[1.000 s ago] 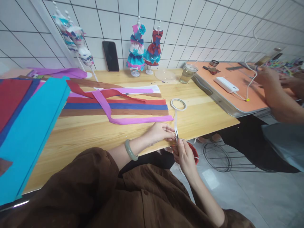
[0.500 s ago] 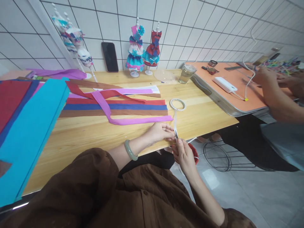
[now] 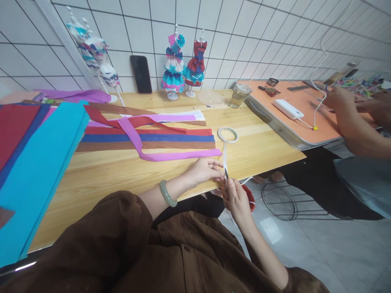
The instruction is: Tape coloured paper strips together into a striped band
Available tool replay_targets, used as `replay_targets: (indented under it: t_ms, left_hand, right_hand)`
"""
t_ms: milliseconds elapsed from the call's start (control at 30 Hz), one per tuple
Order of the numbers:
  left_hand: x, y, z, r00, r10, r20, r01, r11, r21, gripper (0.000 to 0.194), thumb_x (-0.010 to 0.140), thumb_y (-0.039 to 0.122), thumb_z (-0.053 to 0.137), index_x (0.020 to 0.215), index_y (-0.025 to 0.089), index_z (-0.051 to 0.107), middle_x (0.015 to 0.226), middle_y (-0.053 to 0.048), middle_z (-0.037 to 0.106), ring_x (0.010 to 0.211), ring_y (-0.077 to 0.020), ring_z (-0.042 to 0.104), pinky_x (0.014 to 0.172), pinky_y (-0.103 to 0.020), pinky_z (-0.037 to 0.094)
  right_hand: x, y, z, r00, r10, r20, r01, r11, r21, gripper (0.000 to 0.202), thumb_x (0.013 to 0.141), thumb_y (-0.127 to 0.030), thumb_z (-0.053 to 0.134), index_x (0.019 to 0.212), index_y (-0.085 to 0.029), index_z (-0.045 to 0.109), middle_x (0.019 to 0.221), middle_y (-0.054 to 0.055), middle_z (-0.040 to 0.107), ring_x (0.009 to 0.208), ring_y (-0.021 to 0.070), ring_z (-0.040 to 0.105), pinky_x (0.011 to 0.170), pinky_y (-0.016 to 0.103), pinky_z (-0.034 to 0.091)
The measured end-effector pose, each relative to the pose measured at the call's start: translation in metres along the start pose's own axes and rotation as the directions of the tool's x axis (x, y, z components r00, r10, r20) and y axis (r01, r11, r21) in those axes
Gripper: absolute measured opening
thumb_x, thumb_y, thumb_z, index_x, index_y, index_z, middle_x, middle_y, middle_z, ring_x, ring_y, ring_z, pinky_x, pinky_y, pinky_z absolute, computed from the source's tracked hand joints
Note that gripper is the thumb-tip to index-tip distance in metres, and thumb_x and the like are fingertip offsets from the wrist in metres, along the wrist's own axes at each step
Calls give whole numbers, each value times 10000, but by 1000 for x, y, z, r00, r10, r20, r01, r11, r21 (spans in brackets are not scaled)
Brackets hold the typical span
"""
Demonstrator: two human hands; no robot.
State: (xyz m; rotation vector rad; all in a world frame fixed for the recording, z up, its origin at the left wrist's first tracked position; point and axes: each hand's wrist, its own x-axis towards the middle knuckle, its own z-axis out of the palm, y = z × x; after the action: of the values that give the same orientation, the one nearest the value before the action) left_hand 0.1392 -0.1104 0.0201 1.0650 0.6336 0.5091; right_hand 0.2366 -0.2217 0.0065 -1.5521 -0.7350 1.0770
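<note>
My left hand (image 3: pixel 205 170), a green bangle on its wrist, is closed in a pinch near the table's front edge, at the free end of a white tape strip (image 3: pixel 225 154). The strip runs down from a flat roll of tape (image 3: pixel 229 141) lying on the wood. My right hand (image 3: pixel 237 199) is wrapped round small scissors, whose dark blades (image 3: pixel 226 173) point up and meet the strip right beside my left fingertips. The scissors' handles are mostly hidden by my fingers. A purple paper strip (image 3: pixel 183 155) ends just left of the tape.
Red, blue and brown strips (image 3: pixel 171 138) lie behind the purple one. Turquoise paper (image 3: pixel 45 175) covers the left side. A phone (image 3: pixel 141 74), dressed mannequins (image 3: pixel 173 77) and a cup (image 3: pixel 240 97) stand along the wall. At right, another person's hand (image 3: pixel 340 98) works over an orange table (image 3: pixel 324 130).
Almost nothing differs. The scissors' blades look slightly further apart at the tape strip, while both my hands stay in place.
</note>
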Motion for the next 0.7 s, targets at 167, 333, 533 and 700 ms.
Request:
replay_targets:
  t_ms: [167, 333, 533, 700]
  left_hand:
    - [0, 0, 0, 1000, 7, 7, -7, 1000, -12, 299, 664, 70, 681, 943, 82, 574, 686, -50, 667, 601, -103, 626, 619, -255, 508]
    - [-1, 2, 0, 1000, -1, 11, 1, 1000, -4, 294, 672, 67, 678, 947, 82, 578, 677, -43, 664, 587, -91, 618, 616, -247, 505]
    - [-2, 3, 1, 1000, 0, 4, 0, 1000, -6, 275, 670, 51, 669, 928, 80, 578, 665, -32, 654, 571, -85, 613, 608, -240, 502]
    - [0, 0, -1, 1000, 11, 14, -11, 1000, 1, 308, 657, 85, 697, 942, 75, 581, 673, -37, 653, 558, -85, 607, 610, -248, 502]
  right_hand:
    - [0, 3, 1, 1000, 0, -17, 0, 1000, -2, 370, 798, -600, 462, 783, -235, 408, 508, -96, 243, 374, 62, 204, 340, 203, 143]
    - [0, 3, 2, 1000, 4, -24, -4, 1000, 0, 368, 802, -602, 453, 780, -238, 403, 506, -94, 249, 371, 65, 205, 341, 204, 146]
    - [-1, 2, 3, 999, -15, -36, 14, 1000, -5, 378, 798, -601, 462, 756, -233, 389, 511, -94, 251, 378, 61, 215, 344, 196, 156]
    - [-1, 1, 3, 999, -20, -28, 20, 1000, 6, 373, 799, -596, 465, 761, -232, 397, 512, -95, 239, 382, 65, 207, 350, 203, 154]
